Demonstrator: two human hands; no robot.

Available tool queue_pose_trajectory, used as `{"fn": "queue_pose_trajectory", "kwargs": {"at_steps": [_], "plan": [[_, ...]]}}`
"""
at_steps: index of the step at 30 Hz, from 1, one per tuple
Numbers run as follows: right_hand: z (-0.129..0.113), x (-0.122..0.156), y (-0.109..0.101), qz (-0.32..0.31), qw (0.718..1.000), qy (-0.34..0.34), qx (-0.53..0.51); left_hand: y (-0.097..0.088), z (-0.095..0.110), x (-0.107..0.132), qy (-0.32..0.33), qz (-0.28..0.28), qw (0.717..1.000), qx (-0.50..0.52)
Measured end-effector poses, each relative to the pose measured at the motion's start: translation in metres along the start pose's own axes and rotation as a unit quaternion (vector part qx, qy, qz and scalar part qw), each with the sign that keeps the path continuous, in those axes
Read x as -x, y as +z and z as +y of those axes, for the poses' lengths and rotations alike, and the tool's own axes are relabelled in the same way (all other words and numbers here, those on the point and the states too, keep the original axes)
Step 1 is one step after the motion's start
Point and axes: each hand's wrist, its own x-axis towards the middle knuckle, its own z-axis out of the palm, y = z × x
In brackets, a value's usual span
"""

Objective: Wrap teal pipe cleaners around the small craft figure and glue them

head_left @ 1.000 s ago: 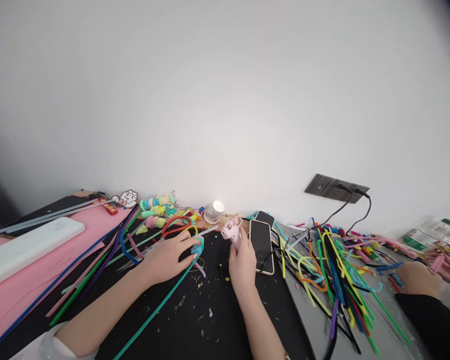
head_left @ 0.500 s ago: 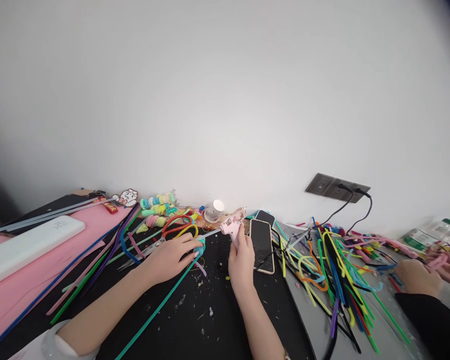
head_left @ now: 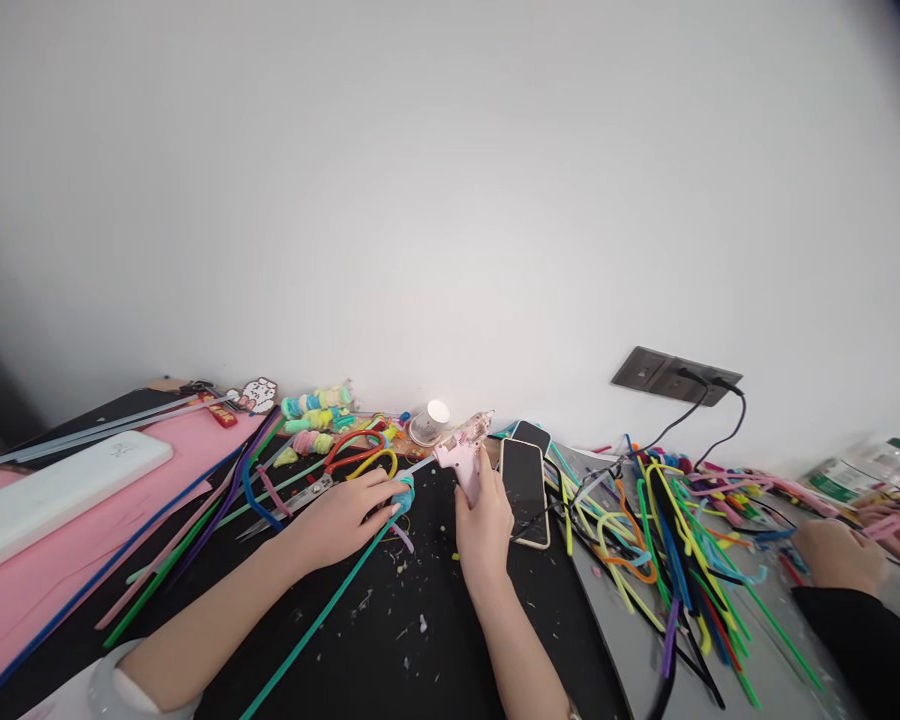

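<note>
In the head view, my right hand is wrapped around the grip of a pale pink glue gun. Its nozzle points up and away to the right, and a clear glue stick sticks out of its back end towards my left fingers. My left hand pinches a turquoise pipe cleaner, wound into a small coil at the fingertips, with its long tail running down to the front edge. Scissors lie just behind the left hand, and a phone rests right of the glue gun.
A paper cup stands near the wall beside pastel pipe-cleaner pieces. On the left, a white device lies on pink sheets. Many loose pipe cleaners spread at right, below a wall socket. Another person's hand is far right.
The glue gun in my right hand has shifted slightly left and tilted a little. My left hand stays almost still on the coiled turquoise pipe cleaner.
</note>
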Motion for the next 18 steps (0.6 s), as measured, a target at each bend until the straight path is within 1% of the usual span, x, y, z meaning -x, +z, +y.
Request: {"fn": "queue_pose_trajectory", "kwargs": {"at_steps": [8,11,15,18], "plan": [[0.003,0.001,0.004,0.021,0.999,-0.01,-0.024,0.003,0.0,0.001,0.026,0.017,0.999,0.02],[0.005,0.001,0.007,0.039,0.998,-0.019,-0.043,0.004,-0.002,0.001,0.021,0.016,0.999,0.02],[0.009,0.0,0.01,0.044,0.996,-0.018,-0.07,0.005,-0.005,0.001,0.015,-0.007,1.0,0.024],[0.009,0.0,0.011,0.046,0.995,-0.012,-0.087,0.004,-0.004,0.0,0.003,-0.002,0.998,0.055]]}}
